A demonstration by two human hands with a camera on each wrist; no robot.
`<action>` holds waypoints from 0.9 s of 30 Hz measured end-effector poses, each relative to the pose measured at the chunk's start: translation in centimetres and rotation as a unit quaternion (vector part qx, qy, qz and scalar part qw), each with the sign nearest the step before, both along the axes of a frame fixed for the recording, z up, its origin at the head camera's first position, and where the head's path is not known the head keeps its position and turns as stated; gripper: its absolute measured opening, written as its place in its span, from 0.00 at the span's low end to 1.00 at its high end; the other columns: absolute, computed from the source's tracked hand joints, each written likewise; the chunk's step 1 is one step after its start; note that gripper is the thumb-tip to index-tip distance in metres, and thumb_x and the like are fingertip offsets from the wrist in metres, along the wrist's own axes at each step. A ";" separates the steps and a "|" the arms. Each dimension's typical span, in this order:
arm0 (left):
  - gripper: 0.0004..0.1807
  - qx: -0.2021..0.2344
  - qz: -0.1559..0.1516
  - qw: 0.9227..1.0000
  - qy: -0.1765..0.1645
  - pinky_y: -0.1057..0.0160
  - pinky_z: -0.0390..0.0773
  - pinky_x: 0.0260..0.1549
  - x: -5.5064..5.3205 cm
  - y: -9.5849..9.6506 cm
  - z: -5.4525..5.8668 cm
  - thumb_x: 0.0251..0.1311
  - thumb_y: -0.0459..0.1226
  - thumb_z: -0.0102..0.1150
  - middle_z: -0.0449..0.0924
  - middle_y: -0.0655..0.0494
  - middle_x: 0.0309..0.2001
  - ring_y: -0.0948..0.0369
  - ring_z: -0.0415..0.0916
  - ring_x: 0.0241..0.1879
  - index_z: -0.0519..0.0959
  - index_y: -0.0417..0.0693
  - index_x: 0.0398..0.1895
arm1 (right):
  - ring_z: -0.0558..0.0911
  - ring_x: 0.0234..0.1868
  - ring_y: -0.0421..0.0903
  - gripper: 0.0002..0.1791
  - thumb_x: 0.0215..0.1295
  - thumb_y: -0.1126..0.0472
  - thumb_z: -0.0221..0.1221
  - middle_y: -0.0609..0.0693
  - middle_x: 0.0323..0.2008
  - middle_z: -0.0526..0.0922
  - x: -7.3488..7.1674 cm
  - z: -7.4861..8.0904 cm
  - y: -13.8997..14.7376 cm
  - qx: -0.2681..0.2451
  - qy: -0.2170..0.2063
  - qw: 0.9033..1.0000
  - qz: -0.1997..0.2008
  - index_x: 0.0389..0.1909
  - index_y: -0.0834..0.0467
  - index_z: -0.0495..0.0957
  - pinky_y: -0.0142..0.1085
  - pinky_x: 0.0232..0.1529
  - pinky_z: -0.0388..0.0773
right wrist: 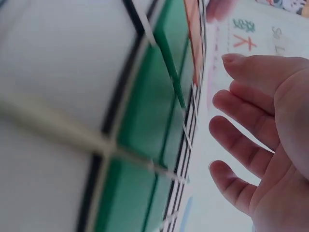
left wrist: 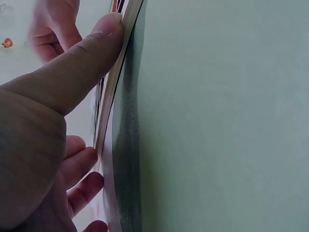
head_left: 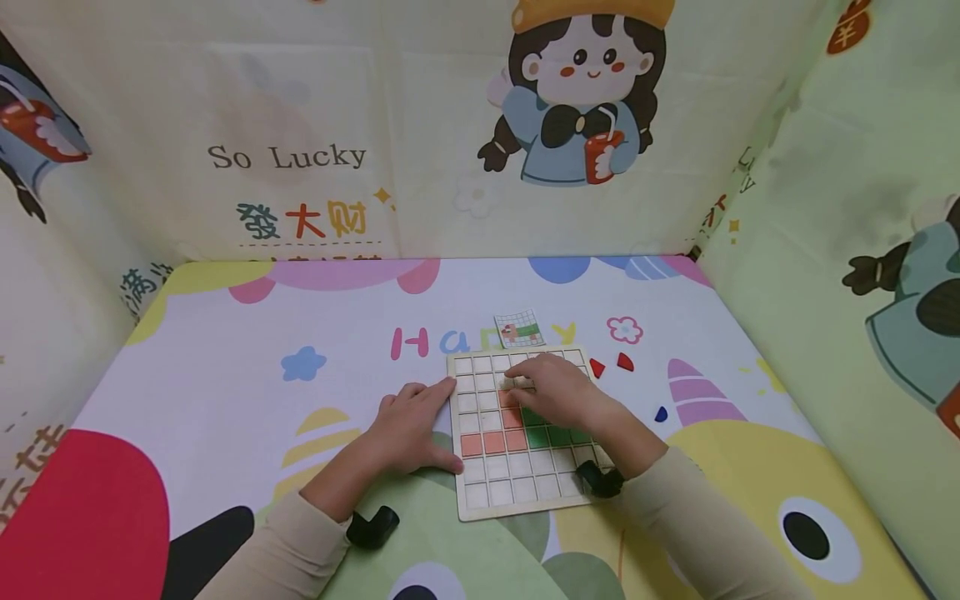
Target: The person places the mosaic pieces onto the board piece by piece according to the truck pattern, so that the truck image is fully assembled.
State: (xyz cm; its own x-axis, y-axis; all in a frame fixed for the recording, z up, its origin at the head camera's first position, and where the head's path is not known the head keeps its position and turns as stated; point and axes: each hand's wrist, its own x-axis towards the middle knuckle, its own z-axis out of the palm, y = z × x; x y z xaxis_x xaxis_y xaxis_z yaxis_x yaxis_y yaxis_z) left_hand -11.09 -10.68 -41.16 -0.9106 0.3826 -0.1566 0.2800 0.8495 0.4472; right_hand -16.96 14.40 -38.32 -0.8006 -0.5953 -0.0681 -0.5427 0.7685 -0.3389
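Note:
A wooden grid board [head_left: 517, 496] lies on the table. Salmon-coloured square tiles [head_left: 492, 442] and green tiles [head_left: 537, 437] fill some of its cells; other cells look white. My left hand [head_left: 408, 429] rests against the board's left edge, thumb low and a fingertip at the upper corner. In the left wrist view, the thumb [left wrist: 91, 58] presses the board's side with the other fingers loosely bent. My right hand [head_left: 558, 387] is over the upper middle of the board, partly hiding the tiles. Its fingers [right wrist: 241, 140] are apart in the right wrist view, with no piece visible between them.
Behind the board lies a small card [head_left: 519, 330] with a gridded, coloured picture. To the right are two small red pieces, one [head_left: 597, 367] near the board and another [head_left: 626, 362] farther out, plus a dark blue piece [head_left: 661, 414]. Printed cloth walls surround the table.

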 end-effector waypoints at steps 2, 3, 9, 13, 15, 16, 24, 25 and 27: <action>0.64 0.002 -0.001 1.000 0.001 0.42 0.62 0.57 0.0 0.0 0.0 0.39 0.62 0.78 0.68 0.54 0.69 0.47 0.60 0.66 0.56 0.51 0.78 | 0.79 0.56 0.55 0.20 0.70 0.54 0.62 0.53 0.53 0.84 -0.2 0.3 0.7 -0.012 -0.007 1.000 -0.017 0.58 0.58 0.81 0.51 0.59 0.73; 0.64 0.003 -0.002 1.000 0.001 0.42 0.62 0.57 0.0 0.0 0.0 0.39 0.62 0.78 0.68 0.54 0.69 0.47 0.60 0.66 0.56 0.50 0.78 | 0.79 0.56 0.55 0.20 0.70 0.54 0.62 0.54 0.54 0.83 -0.3 0.4 1.1 -0.016 -0.008 1.000 -0.023 0.59 0.59 0.81 0.51 0.60 0.72; 0.64 0.010 0.000 1.000 0.001 0.43 0.61 0.56 0.0 -0.1 -0.1 0.39 0.62 0.78 0.68 0.54 0.70 0.48 0.60 0.66 0.56 0.50 0.78 | 0.80 0.52 0.57 0.22 0.68 0.57 0.64 0.58 0.53 0.83 -0.7 1.1 3.6 -0.038 -0.002 0.997 -0.063 0.60 0.62 0.79 0.54 0.58 0.73; 0.64 0.009 0.001 1.000 0.001 0.43 0.61 0.57 0.0 -0.2 -0.2 0.39 0.62 0.78 0.67 0.55 0.70 0.48 0.60 0.66 0.56 0.50 0.78 | 0.79 0.54 0.59 0.22 0.67 0.58 0.64 0.60 0.53 0.82 -0.7 1.1 4.9 -0.044 0.004 0.995 -0.084 0.60 0.62 0.79 0.55 0.56 0.73; 0.64 0.009 0.000 1.000 0.002 0.43 0.61 0.57 0.0 -0.2 -0.2 0.39 0.62 0.78 0.67 0.55 0.70 0.48 0.60 0.66 0.56 0.50 0.78 | 0.78 0.55 0.60 0.23 0.68 0.57 0.63 0.61 0.53 0.82 -0.7 1.1 5.5 -0.044 0.004 0.995 -0.094 0.60 0.62 0.79 0.56 0.56 0.73; 0.64 0.009 -0.001 1.000 0.002 0.42 0.61 0.57 0.0 -0.2 -0.2 0.39 0.62 0.78 0.67 0.55 0.70 0.48 0.60 0.66 0.56 0.50 0.78 | 0.78 0.55 0.60 0.23 0.68 0.57 0.63 0.61 0.53 0.82 -0.7 1.0 5.8 -0.043 0.005 0.994 -0.099 0.60 0.62 0.79 0.56 0.56 0.73; 0.63 0.013 -0.004 1.000 0.002 0.42 0.62 0.56 0.0 -0.1 -0.2 0.39 0.61 0.79 0.68 0.53 0.69 0.48 0.60 0.66 0.57 0.49 0.78 | 0.79 0.52 0.61 0.23 0.66 0.58 0.64 0.62 0.55 0.81 -1.2 0.4 8.5 -0.035 0.012 0.990 -0.137 0.59 0.63 0.79 0.57 0.56 0.73; 0.63 0.014 -0.004 1.000 0.002 0.42 0.62 0.56 0.0 -0.1 -0.2 0.39 0.61 0.79 0.68 0.53 0.70 0.48 0.60 0.66 0.57 0.49 0.78 | 0.80 0.51 0.61 0.23 0.66 0.59 0.65 0.62 0.54 0.82 -1.2 0.3 8.8 -0.034 0.013 0.990 -0.139 0.59 0.64 0.79 0.57 0.54 0.74; 0.63 0.014 -0.003 1.000 0.001 0.42 0.62 0.56 0.0 -0.1 -0.2 0.39 0.61 0.79 0.68 0.53 0.70 0.48 0.60 0.66 0.57 0.49 0.78 | 0.80 0.52 0.62 0.23 0.66 0.59 0.64 0.62 0.54 0.82 -1.3 0.1 9.5 -0.030 0.013 0.989 -0.144 0.59 0.64 0.79 0.58 0.54 0.74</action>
State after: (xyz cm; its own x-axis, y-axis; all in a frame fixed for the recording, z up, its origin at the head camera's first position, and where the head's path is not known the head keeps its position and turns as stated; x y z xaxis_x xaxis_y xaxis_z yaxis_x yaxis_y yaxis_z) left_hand -11.12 -10.76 -41.31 -0.9084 0.3928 -0.1435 0.2870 0.8351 0.4693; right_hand -18.31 23.86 -38.23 -0.9383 -0.3455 -0.0177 -0.3138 0.8715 -0.3768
